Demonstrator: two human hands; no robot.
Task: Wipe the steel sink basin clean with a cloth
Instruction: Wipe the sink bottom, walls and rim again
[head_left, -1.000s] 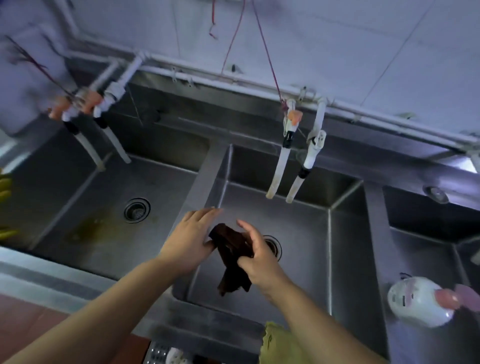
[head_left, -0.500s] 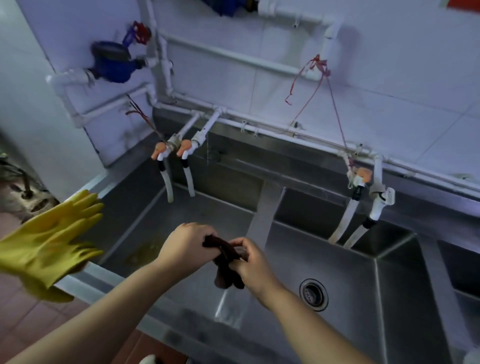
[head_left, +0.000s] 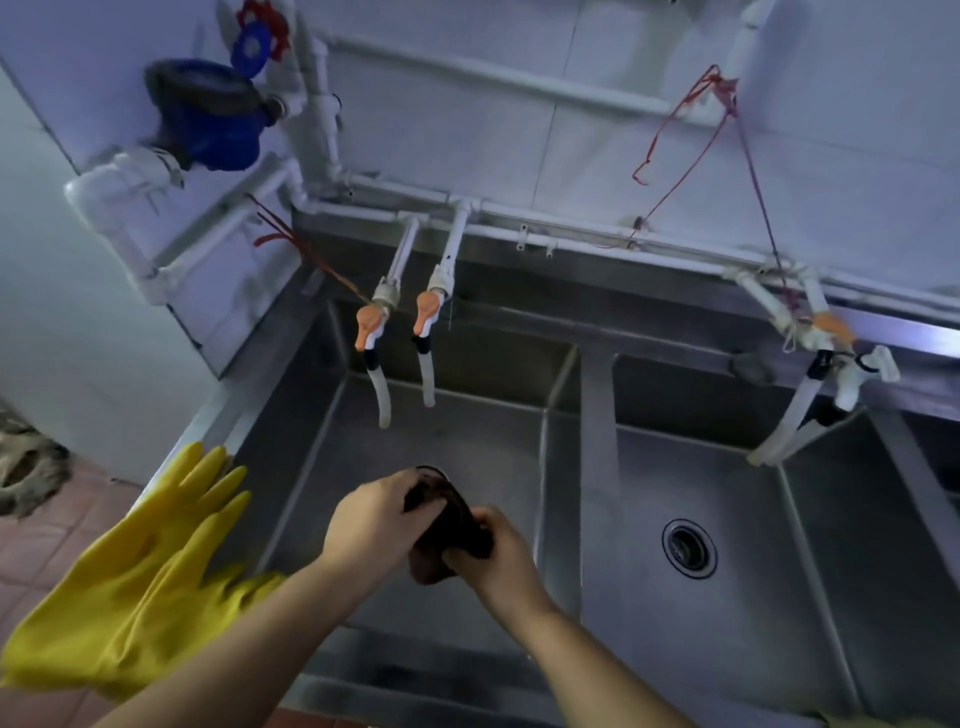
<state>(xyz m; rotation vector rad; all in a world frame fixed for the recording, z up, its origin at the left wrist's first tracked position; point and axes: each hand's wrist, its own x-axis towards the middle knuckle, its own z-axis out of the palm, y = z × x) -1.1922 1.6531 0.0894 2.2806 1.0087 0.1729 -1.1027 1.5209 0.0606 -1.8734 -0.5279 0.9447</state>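
A dark brown cloth (head_left: 451, 525) is bunched between both hands above the left steel sink basin (head_left: 457, 436). My left hand (head_left: 374, 519) grips its upper end with curled fingers. My right hand (head_left: 493, 551) grips its lower part from the right. The cloth hangs in the air, clear of the basin floor, and hides most of that basin's drain. A second basin (head_left: 727, 499) with an open round drain (head_left: 689, 547) lies to the right of the divider.
Yellow rubber gloves (head_left: 140, 577) drape over the sink's left front corner. Two orange-handled taps (head_left: 397, 322) with short hoses hang over the left basin, and another pair of taps (head_left: 831, 343) over the right. White pipes and a blue water meter (head_left: 208, 119) line the wall.
The view has swung left from the middle basin to the left one. Both hands carried the cloth leftward over the divider and bunched it tighter between them.
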